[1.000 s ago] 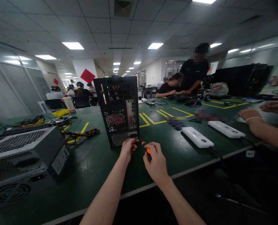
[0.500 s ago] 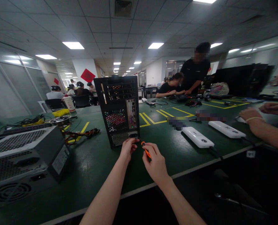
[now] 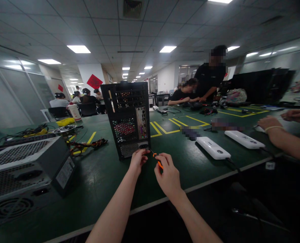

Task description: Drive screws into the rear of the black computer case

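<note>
A black computer case (image 3: 126, 116) stands upright on the green table (image 3: 94, 189), its rear panel facing me. At its lower right corner, by the power socket, is my left hand (image 3: 139, 160), thumb and forefinger pinched together. Whether something small sits in that pinch I cannot make out. My right hand (image 3: 168, 172) is closed around a screwdriver (image 3: 160, 164) with an orange and black handle. The thin shaft points up and left toward my left fingertips and the edge of the case.
A grey power supply (image 3: 30, 168) lies at the left, with bundled cables (image 3: 89, 144) behind it. Two white power banks, a nearer one (image 3: 213, 147) and a farther one (image 3: 244, 139), lie to the right. Another person's hands (image 3: 273, 126) are at the right edge.
My right fingers have shifted slightly on the screwdriver, whose handle has turned a little. My left hand and the computer case stay where they were.
</note>
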### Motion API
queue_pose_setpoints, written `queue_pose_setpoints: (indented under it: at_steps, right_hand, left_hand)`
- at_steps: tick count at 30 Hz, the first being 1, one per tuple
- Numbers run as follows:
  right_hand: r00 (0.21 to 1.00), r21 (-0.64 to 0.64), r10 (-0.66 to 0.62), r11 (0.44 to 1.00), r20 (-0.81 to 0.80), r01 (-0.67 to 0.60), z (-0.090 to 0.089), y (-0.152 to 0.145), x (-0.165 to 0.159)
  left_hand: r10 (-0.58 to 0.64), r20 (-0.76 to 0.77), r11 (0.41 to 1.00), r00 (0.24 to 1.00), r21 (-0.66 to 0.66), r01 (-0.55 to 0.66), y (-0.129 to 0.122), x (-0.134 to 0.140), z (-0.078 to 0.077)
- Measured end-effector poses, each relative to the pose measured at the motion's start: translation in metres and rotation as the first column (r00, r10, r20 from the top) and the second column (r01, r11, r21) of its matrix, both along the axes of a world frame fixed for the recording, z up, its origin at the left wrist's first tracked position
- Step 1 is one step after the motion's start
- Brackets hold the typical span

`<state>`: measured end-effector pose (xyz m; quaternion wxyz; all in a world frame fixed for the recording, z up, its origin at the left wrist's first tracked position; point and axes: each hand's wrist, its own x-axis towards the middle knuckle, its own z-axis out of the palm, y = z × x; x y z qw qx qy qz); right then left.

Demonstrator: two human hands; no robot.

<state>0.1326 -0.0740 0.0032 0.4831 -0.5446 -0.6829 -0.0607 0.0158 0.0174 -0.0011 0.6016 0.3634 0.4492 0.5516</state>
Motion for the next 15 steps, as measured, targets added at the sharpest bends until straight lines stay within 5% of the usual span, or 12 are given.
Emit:
queue_pose_setpoints:
  at_steps: [15]
  right_hand:
    - [0.99,-0.002,0.124,0.992,-0.071,-0.124,-0.0038,0.0011,0.0038]
  left_hand:
    - [-0.005,0.001,1.0,1.0,0.004,0.005,0.0,-0.0007,-0.0012]
